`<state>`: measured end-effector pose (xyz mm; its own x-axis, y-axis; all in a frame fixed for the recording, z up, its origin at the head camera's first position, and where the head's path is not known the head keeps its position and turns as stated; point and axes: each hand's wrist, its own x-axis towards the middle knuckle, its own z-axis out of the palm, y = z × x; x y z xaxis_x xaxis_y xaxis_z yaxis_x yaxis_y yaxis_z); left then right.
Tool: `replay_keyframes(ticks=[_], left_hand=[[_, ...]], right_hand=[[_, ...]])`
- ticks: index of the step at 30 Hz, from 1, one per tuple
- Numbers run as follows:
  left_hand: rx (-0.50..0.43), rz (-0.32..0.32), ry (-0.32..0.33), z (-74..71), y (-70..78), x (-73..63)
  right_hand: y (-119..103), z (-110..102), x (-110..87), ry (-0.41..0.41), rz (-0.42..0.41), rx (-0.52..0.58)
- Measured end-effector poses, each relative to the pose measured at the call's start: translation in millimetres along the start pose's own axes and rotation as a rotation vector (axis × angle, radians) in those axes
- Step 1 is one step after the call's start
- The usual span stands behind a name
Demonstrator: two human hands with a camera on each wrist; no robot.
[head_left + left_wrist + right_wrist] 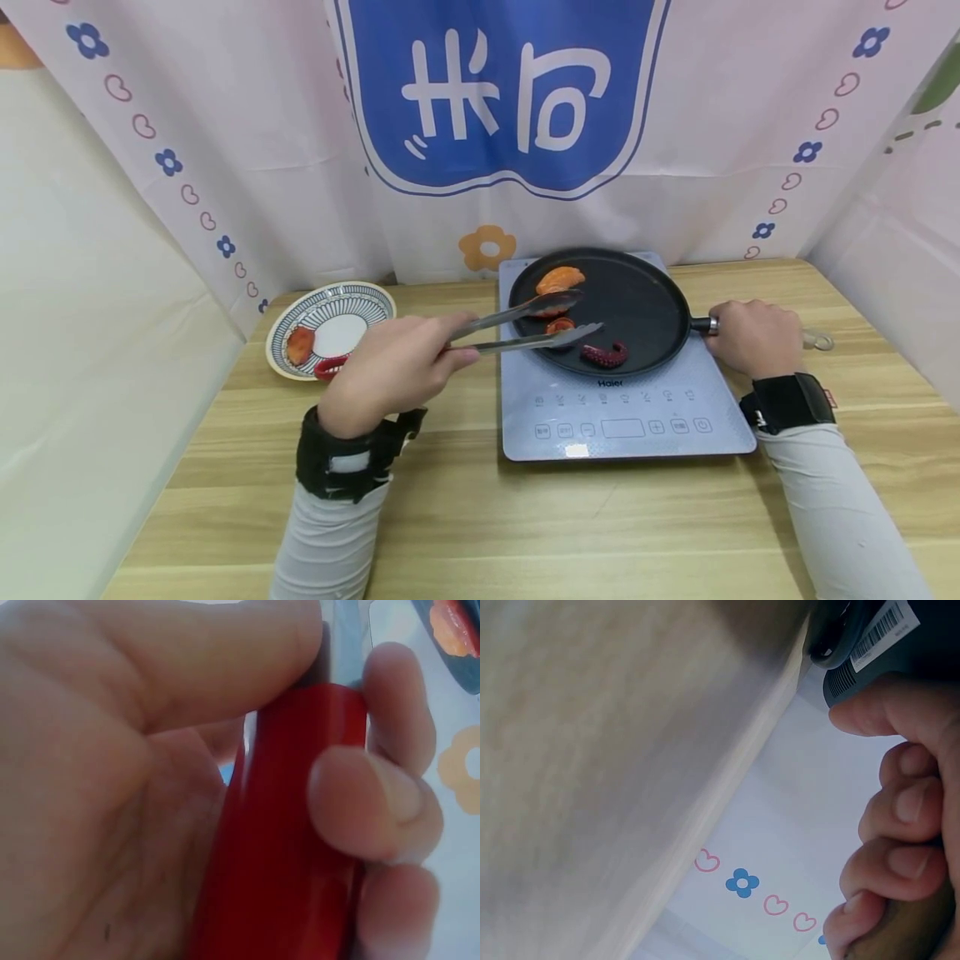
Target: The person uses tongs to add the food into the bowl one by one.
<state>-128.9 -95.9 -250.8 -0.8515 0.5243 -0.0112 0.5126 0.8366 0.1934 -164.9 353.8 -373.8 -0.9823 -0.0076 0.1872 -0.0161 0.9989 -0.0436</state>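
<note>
My left hand (397, 367) holds metal tongs (501, 317), fingers wrapped round their red handle (289, 825) in the left wrist view. The tongs' two arms are spread over the left side of a black flat pan (637, 308). Their tips hover at or near orange food pieces; whether they touch is unclear. An orange piece (559, 280) lies above the tips, and a dark red octopus tentacle (604, 356) lies below them. My right hand (757, 337) grips the pan's handle (703, 325), whose wooden part (900, 930) shows in the right wrist view.
Beneath the pan is a white induction cooker (555, 433) with a touch panel. A patterned plate (341, 293) at the left holds an orange-brown food piece (300, 345). A printed curtain (300, 200) hangs behind the wooden table (480, 533).
</note>
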Motion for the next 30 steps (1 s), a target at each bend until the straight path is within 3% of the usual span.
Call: replay_keyframes(ticks=[10,30], left_hand=[[0.003,-0.015,0.022,-3.6,-5.1,-6.7],[-0.056,-0.152,-0.012,-19.3,-26.2,-23.0]], right_hand=[[-1,1,0.9,-0.019,0.017,0.001],[1,-1,0.4,-0.029,0.005,0.001]])
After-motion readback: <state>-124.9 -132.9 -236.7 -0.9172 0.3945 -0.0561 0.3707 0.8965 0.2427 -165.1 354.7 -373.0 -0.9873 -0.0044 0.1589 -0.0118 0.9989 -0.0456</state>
